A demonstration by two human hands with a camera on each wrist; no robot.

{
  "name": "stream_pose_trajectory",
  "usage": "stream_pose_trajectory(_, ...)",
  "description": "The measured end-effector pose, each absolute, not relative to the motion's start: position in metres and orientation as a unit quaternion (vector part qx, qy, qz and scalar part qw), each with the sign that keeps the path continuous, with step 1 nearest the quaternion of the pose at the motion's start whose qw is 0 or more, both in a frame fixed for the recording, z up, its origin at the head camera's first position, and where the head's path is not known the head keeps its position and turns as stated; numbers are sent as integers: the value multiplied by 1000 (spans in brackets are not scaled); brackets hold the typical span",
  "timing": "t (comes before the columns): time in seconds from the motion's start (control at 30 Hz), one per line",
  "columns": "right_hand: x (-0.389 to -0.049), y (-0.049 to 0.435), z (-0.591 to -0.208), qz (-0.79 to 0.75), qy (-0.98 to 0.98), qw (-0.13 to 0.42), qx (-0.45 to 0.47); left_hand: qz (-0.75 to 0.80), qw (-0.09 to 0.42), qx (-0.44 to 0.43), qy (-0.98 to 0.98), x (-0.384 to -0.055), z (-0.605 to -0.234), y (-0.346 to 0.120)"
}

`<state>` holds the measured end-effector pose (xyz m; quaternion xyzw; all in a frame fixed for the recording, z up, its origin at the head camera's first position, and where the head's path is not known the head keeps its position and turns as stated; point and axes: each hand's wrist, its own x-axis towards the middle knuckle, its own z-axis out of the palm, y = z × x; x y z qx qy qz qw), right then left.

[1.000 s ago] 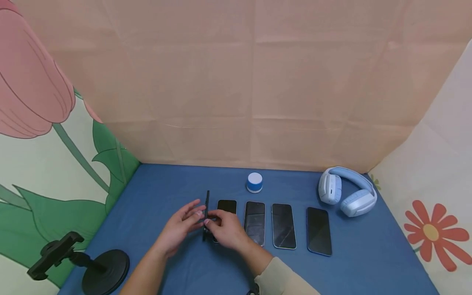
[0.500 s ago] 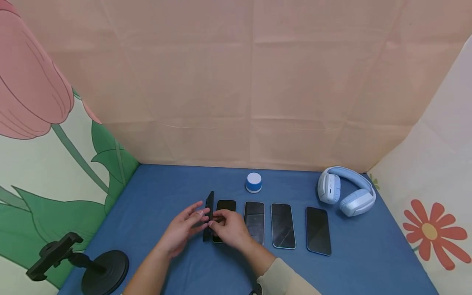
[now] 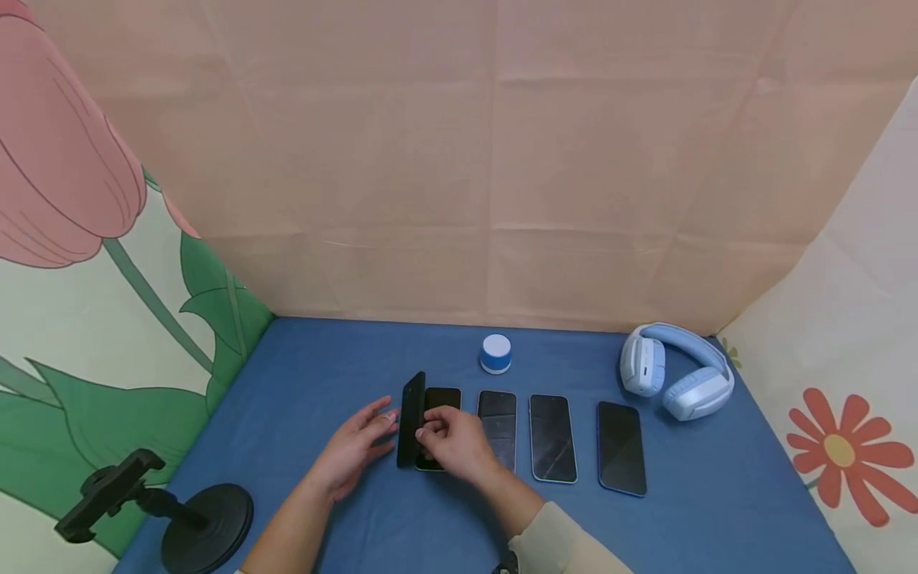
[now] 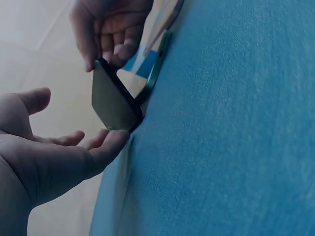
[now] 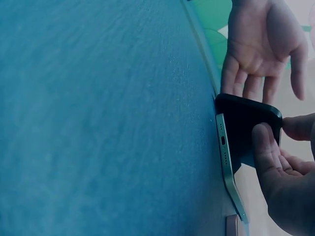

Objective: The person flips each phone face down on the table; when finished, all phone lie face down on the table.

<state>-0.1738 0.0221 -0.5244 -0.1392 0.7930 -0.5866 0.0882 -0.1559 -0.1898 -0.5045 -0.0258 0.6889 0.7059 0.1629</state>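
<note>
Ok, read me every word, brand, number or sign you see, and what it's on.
None readable anywhere.
Tilted black rectangular phone in the right hand: no text visible.
Flat dark rectangular phones: no text readable.
Pale-blue over-ear headphones: any marks too small.
Round blue-white container: none visible.

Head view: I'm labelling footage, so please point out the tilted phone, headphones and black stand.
Tilted phone [image 3: 410, 420]: head view, middle of its dark face.
Headphones [image 3: 684, 344]: head view, on the headband.
Black stand [image 3: 154, 504]: head view, on its neck.
</note>
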Motion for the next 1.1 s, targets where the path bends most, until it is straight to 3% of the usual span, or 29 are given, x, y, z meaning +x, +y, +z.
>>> stream_pose_trajectory(0.5, -174, 24, -528, -596, 786, 98, -135, 701, 181, -44, 689, -157, -510, -193)
stream_pose_trajectory(1.1, -173, 10, -531, -601, 779, 107, -143, 691, 166, -77, 699, -158, -510, -209)
